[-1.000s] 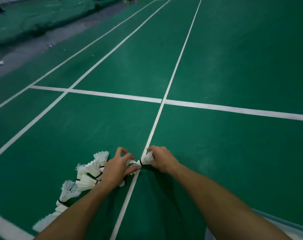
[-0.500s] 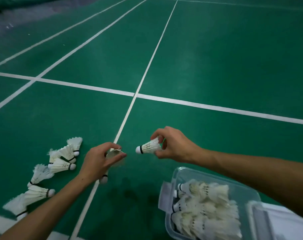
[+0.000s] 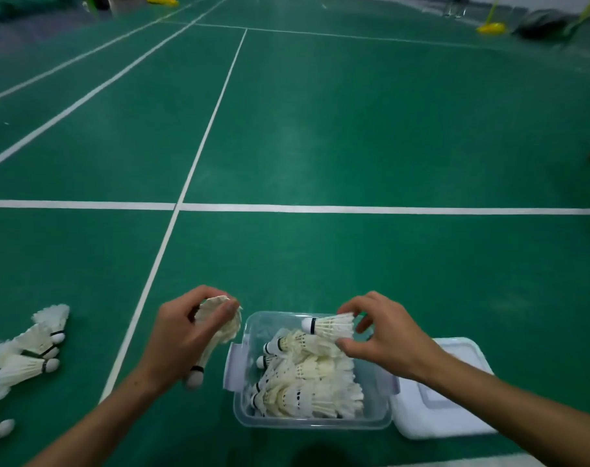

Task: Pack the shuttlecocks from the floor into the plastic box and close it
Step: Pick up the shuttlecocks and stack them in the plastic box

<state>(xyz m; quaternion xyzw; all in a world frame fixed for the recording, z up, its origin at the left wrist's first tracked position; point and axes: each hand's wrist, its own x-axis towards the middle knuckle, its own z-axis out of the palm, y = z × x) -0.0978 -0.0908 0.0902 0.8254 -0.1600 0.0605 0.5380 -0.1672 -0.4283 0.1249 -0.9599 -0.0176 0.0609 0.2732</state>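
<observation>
Over the open plastic box (image 3: 381,421) of shuttlecocks on the green court floor (image 3: 354,129), the right hand (image 3: 384,335) pinches one shuttlecock (image 3: 330,326), the left hand (image 3: 179,338) grips another (image 3: 216,328) beside it, its lid (image 3: 455,399) lying right.

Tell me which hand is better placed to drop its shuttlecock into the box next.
Right. The right hand holds its shuttlecock directly over the open plastic box; the left hand is beside it.

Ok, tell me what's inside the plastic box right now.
The plastic box holds a pile of white shuttlecocks lying on their sides. Its bottom beneath them is covered, so their exact count is unclear.
</observation>
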